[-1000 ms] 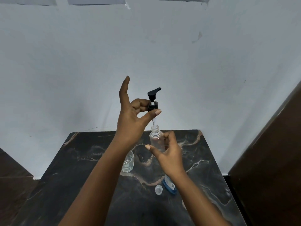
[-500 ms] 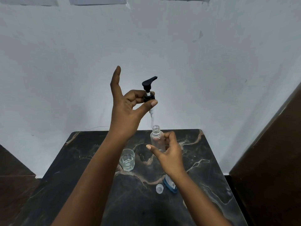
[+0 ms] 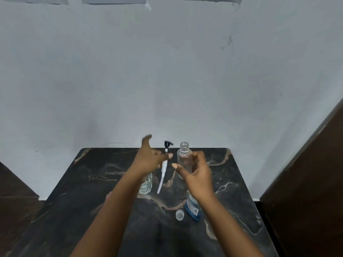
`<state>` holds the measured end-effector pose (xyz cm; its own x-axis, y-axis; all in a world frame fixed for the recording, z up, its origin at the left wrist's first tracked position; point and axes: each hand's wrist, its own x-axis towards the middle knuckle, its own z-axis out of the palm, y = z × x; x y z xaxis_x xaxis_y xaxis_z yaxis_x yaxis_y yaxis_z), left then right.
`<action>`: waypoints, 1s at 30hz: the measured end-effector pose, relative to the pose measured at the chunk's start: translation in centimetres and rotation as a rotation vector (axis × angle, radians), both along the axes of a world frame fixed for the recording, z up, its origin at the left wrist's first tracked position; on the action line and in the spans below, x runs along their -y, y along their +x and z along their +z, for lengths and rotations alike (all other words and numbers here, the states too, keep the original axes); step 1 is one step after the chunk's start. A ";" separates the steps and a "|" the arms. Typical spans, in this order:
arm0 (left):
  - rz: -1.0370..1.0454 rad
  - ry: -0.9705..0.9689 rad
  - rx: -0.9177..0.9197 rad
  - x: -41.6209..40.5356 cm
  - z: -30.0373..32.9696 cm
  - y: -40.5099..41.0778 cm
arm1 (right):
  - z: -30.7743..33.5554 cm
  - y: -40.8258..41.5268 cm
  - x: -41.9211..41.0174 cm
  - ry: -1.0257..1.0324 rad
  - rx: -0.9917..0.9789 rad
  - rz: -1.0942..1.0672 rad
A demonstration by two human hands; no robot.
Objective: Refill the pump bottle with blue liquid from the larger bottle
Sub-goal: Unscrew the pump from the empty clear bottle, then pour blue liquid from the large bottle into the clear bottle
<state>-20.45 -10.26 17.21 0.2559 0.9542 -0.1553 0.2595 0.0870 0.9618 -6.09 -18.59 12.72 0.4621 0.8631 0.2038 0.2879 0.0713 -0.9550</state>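
Left hand (image 3: pixel 148 160) pinches with raised forefinger; right hand (image 3: pixel 197 175) curls in a grip.

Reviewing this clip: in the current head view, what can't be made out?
- Larger bottle: the right hand and wrist cover its upper part; its label is too small to read.
- Left hand: motion-blurred, so its grip on the pump head is unclear.
- Glass: the left forearm hides part of it.

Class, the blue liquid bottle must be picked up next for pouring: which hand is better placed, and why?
Probably the right hand: the blue liquid bottle lies directly beneath its wrist. It must first release the empty pump bottle. The left hand is busy holding the pump head.
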 end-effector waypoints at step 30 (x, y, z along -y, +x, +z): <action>0.138 -0.099 -0.510 3.0 -22.6 0.9 | -3.0 1.6 0.0 -0.063 -0.133 0.137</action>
